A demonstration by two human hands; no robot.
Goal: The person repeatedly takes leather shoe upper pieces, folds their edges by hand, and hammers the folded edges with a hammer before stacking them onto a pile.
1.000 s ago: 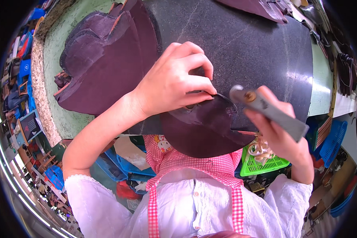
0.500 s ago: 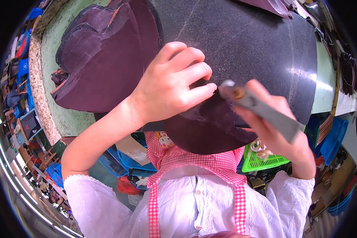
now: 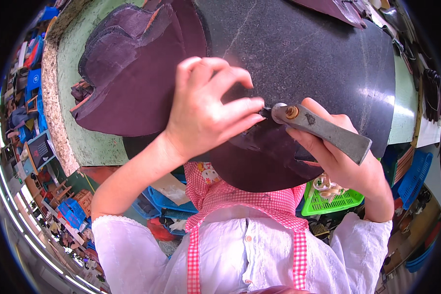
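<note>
A hammer [image 3: 330,132] with a long grey metal head is gripped in my right hand [image 3: 335,154]. Its rounded face hangs close to the fingertips of my left hand [image 3: 206,105]. Beneath both hands lies a dark maroon leather piece [image 3: 259,169], its curved part hanging over the table's near edge against my apron. My left thumb and index finger pinch at this piece's far edge, while the other fingers stay bent and raised. The pinched edge itself is mostly hidden behind the fingers.
A stack of maroon leather pieces [image 3: 132,93] rests on the left, across the green tabletop [image 3: 100,152] and black stone slab [image 3: 318,63]. More leather [image 3: 330,10] lies at the far right. A bright green basket [image 3: 328,203] with pale strips stands below the table's right side.
My left index finger and thumb have shifted slightly, with the middle finger lifting away from them. The hammer, blurred before, now shows sharply near the same spot.
</note>
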